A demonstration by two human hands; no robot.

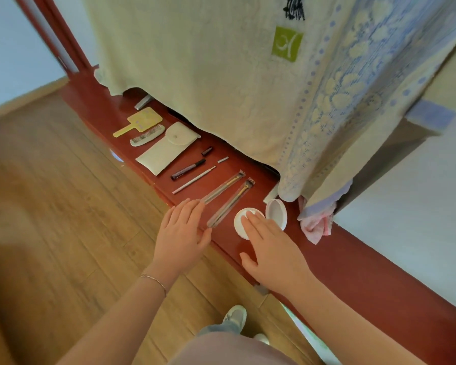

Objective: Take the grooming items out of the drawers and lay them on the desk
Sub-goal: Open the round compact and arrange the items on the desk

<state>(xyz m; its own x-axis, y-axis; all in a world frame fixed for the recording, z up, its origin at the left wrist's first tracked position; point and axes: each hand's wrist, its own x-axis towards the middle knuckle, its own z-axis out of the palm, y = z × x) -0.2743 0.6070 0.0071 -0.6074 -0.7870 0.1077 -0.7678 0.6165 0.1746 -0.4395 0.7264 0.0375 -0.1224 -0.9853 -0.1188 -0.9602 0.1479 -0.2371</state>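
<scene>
Grooming items lie in a row on the red desk [353,248]: a yellow hand mirror [140,120], a pale comb [147,136], a white pouch [167,148], a dark pen-like tube [188,169] with its cap [207,150] apart, a thin white pencil [194,179], and two brushes in clear sleeves [223,191] [232,204]. My left hand [183,233] lies flat at the desk's front edge, fingertips by the nearer sleeve. My right hand [270,246] rests with straight fingers on a round white compact [240,222]; its open lid [276,213] stands beside it.
A cream towel [208,61] and a blue floral cloth [348,101] hang over the back of the desk, hiding what is behind. A pink cloth [316,227] lies at the right. Wooden floor [50,193] and my shoe [234,318] are below.
</scene>
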